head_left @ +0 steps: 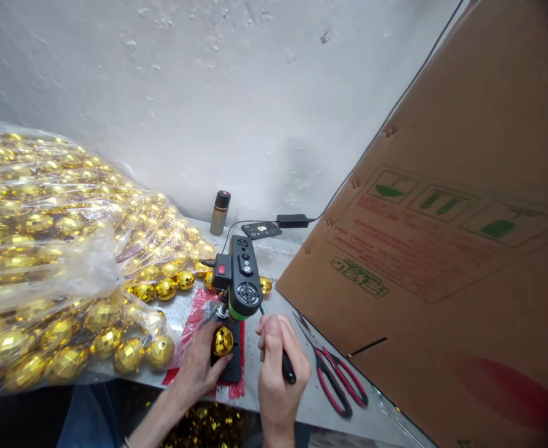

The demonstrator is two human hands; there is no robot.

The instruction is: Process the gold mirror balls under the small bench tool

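Note:
My left hand (pixel 203 361) is closed around a shiny gold faceted ball (pixel 222 341), its fingers and thumb on the ball's sides. The ball sits low in front of a small black bench machine (pixel 245 280) with round vents and a red switch, above its dark base (pixel 231 368). My right hand (pixel 281 367) wraps around a thin metal lever with a black knob (pixel 289 368) at its end; the rod reaches up to the machine's side. Where the lever joins the machine is hidden. Under the base lies red plastic (pixel 199 311).
A large clear bag (pixel 91 261) of gold balls fills the left side. Several loose balls (pixel 165 289) lie beside it. Red-and-black scissors (pixel 332 373) lie right of my right hand, next to a big cardboard box (pixel 423 249). Behind stand a bottle (pixel 220 213), phone (pixel 261 230) and power adapter (pixel 292 221).

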